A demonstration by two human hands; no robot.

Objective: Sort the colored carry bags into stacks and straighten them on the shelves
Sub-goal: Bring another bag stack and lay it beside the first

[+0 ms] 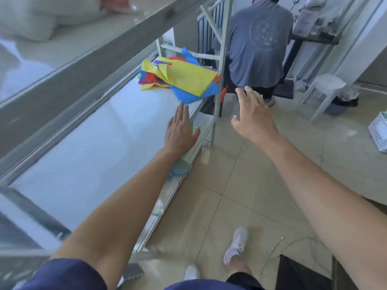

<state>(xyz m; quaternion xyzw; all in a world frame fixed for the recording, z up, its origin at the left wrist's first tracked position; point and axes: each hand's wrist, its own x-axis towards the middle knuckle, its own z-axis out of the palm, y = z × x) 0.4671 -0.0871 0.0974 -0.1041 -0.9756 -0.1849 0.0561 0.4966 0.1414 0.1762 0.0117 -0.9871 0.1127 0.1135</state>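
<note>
- Pointing toward the bags [184, 78], the left hand [181, 130] is flat, fingers straight and close together, thumb out to the side; it holds nothing.
- In this head view it sits over the front edge of the white shelf [94, 143]; whether the palm touches the shelf cannot be told.
- Its fingertips [181, 104] end right at the near corner of the blue bag [194, 94]; contact is unclear.
- The right hand [252, 114] is in the air over the tiled floor [240, 185], off the shelf, fingers spread and lightly bent, holding nothing.
- The bags lie in a loose, messy pile at the far end of the shelf, beside its end post.
- A yellow bag [188, 77] lies on top, with the blue bag under it and jutting past the front edge; red and more yellow ones [149, 80] are crumpled to the left.
- An upper shelf [83, 40] runs above, with blurred white bundles [31, 19] on it.
- A lower shelf shows below the left wrist, bearing something blue-green [180, 167], too blurred to name.
- Beyond the shelf end a person in a grey shirt [259, 45] faces away.
- A white stool [324, 88] stands to the right, a white basket [379, 132] at the frame edge.
- The wearer's grey shoe [235, 245] stands on the floor near the bottom.
</note>
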